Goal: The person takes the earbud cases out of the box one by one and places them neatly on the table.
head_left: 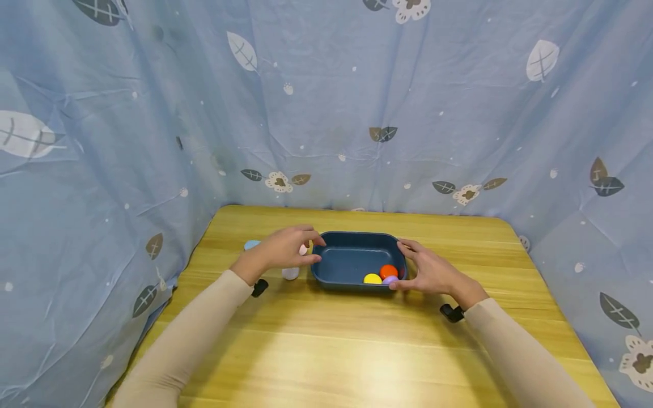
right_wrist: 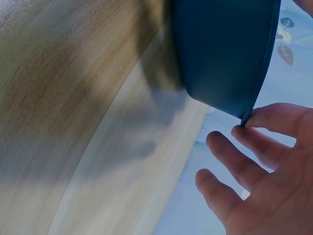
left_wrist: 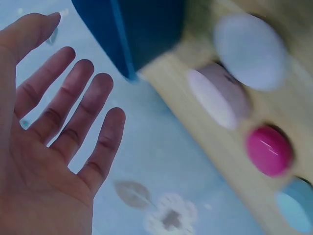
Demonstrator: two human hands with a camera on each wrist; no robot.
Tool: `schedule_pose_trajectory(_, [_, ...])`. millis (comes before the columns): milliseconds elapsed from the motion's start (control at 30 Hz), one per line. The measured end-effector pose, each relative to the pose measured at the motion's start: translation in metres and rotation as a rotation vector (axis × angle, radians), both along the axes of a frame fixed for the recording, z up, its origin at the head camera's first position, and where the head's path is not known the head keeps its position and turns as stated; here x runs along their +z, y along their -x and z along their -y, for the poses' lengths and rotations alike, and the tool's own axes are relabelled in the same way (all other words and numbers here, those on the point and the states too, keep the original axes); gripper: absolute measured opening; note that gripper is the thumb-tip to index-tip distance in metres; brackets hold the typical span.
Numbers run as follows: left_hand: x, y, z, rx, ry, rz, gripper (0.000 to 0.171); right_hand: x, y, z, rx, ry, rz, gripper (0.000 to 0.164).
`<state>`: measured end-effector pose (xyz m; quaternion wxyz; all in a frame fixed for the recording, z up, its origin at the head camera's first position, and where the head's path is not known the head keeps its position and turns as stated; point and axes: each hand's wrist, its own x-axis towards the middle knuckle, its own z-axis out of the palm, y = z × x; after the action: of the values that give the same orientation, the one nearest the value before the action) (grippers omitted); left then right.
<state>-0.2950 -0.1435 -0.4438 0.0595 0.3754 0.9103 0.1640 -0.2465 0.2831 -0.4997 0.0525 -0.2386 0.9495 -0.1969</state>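
A dark blue rectangular dish [head_left: 352,263] with rounded corners stands on the wooden table, its right end held by my right hand [head_left: 431,272]. That hand's thumb lies at the front rim, and in the right wrist view its fingertips [right_wrist: 243,129] meet the rim at the other corner. Inside, at the front right, sit a red-orange ball [head_left: 389,272], a yellow ball [head_left: 372,279] and a purple ball [head_left: 390,280]. My left hand [head_left: 283,247] hovers by the left end, fingers loosely spread and holding nothing; the left wrist view shows them apart from the dish.
Left of the dish, partly behind my left hand, lie several rounded pieces: a whitish one [left_wrist: 252,51], a pale pink one [left_wrist: 217,95], a magenta one [left_wrist: 270,151] and a light blue one [left_wrist: 296,205]. A blue patterned curtain [head_left: 326,113] surrounds the table [head_left: 336,351].
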Motion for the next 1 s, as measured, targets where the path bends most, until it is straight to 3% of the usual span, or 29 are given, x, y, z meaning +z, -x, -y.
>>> schedule_pose_trajectory(233, [0.001,0.013,-0.053,-0.185,0.038,0.034,0.039,-0.001,-0.001,-0.002,0.008,-0.013,0.009,0.128])
schedule_pose_trajectory(533, [0.005,0.023,-0.122,-0.368,0.136,0.121,0.051,0.001,0.0,-0.004,0.011,-0.002,0.015,0.124])
schedule_pose_trajectory(767, [-0.007,0.028,-0.158,-0.463,0.214,0.139,0.053,0.0,-0.001,-0.006,0.003,0.001,0.018,0.122])
schedule_pose_trajectory(1000, [-0.019,0.031,-0.179,-0.515,0.258,0.162,0.046,-0.002,-0.001,-0.007,0.012,0.008,0.021,0.124])
